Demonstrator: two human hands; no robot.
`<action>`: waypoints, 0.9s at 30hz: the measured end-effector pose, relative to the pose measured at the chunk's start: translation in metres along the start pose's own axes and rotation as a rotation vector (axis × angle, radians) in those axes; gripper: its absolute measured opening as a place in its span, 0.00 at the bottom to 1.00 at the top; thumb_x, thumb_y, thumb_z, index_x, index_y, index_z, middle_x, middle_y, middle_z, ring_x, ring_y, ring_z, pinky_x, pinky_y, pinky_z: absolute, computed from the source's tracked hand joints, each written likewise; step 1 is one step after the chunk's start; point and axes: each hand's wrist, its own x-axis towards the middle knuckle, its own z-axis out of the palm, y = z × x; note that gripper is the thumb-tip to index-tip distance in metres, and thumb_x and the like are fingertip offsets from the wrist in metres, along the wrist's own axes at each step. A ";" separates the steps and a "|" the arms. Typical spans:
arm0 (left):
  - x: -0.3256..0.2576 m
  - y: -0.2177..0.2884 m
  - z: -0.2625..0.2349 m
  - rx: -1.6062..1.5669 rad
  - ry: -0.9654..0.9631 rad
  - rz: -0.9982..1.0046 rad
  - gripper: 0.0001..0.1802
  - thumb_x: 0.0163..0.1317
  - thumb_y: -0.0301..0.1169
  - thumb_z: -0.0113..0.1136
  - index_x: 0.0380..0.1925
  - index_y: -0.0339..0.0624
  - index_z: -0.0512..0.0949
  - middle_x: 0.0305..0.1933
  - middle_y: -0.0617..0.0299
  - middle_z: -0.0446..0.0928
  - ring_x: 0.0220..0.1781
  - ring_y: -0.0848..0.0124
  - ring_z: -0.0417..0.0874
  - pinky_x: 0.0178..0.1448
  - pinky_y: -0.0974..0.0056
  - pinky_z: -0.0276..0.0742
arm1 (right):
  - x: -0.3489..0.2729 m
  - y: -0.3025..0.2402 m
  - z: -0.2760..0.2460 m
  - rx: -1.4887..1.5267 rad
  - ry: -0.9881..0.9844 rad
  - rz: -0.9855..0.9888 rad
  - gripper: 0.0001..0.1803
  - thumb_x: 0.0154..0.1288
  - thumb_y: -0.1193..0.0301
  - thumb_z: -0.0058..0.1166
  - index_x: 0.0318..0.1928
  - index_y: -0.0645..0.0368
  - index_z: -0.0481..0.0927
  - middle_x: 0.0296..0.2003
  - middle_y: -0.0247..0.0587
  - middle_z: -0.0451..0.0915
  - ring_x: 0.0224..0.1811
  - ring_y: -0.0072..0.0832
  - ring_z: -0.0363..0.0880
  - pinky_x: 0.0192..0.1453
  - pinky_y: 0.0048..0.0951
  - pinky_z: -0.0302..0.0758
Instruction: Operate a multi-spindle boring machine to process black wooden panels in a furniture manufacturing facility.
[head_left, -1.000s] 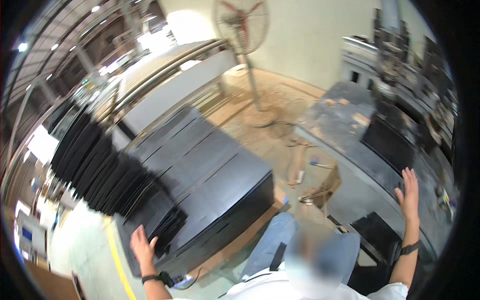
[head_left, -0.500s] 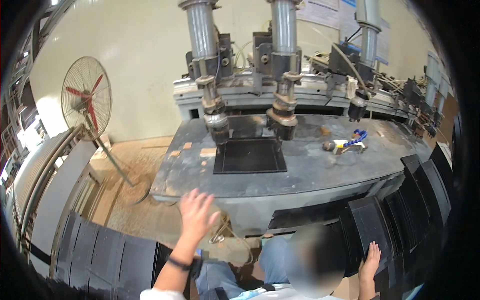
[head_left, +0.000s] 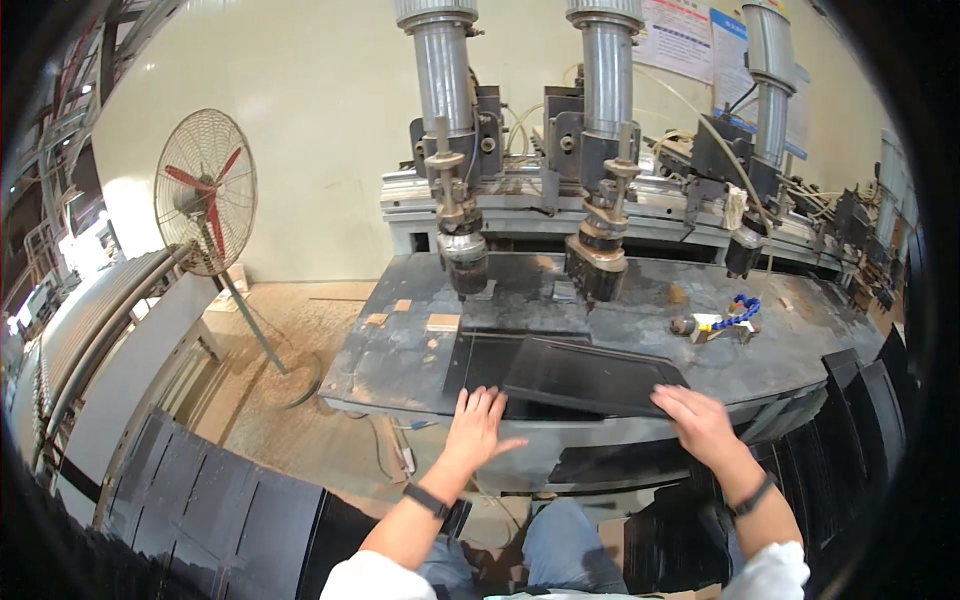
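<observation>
A dark flat panel (head_left: pixel 484 358) lies on the grey machine table near its front edge. Across its right part rests a second black panel (head_left: pixel 592 378), set askew and overlapping it. My left hand (head_left: pixel 476 432) is at the front edge of the lower panel, fingers stretched out over it and thumb apart. At the right end of the upper panel, my right hand (head_left: pixel 702 425) grips the corner, with its thumb hidden. Behind the panels, two drill-like machine heads (head_left: pixel 463 265) (head_left: pixel 598 262) hang over the table.
Stacked dark panels (head_left: pixel 215 510) stand at my left, and more black panels (head_left: pixel 840 430) at my right. Small wood scraps (head_left: pixel 443 323) and a blue jointed hose (head_left: pixel 740 310) are on the table. A caged floor fan (head_left: pixel 207 192) stands at the far left.
The table panel has come toward me from under the heads. My right hand has left the right-hand stack and now holds a panel over the table. My left hand has reached the lower panel.
</observation>
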 end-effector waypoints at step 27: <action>-0.599 0.047 -0.288 0.990 0.065 -1.391 0.33 0.44 0.32 0.69 0.55 0.46 0.74 0.54 0.59 0.74 0.56 0.58 0.72 0.59 0.54 0.68 | -0.006 0.046 0.137 -0.020 -0.100 0.217 0.30 0.64 0.71 0.52 0.67 0.57 0.63 0.67 0.48 0.62 0.72 0.45 0.55 0.73 0.42 0.53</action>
